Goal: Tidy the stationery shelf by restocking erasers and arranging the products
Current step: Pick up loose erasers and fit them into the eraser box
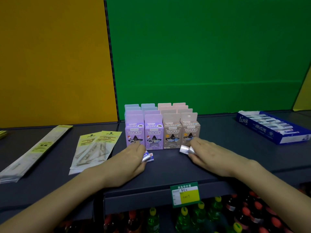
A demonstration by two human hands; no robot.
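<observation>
The left hand (pixel 133 158) pinches a small blue-and-white wrapped eraser (pixel 149 156), the right hand (pixel 212 155) a silvery-white wrapped eraser (pixel 185 150), both largely hidden by fingers (pixel 197 142), on the dark grey shelf (pixel 168 167) before purple and beige cardboard boxes (pixel 153 133), their print illegible.

Sharpener boxes (pixel 161 133) in rows mid shelf (pixel 168 170), my left hand (pixel 129 158) and right hand (pixel 208 153) just before them, an eraser (pixel 149 156) in each, triangle packets (pixel 94 148) to their left, ruler packets (pixel 37 148) farther left, eraser tray (pixel 257 130) back right, bottles (pixel 183 217) beneath.
</observation>
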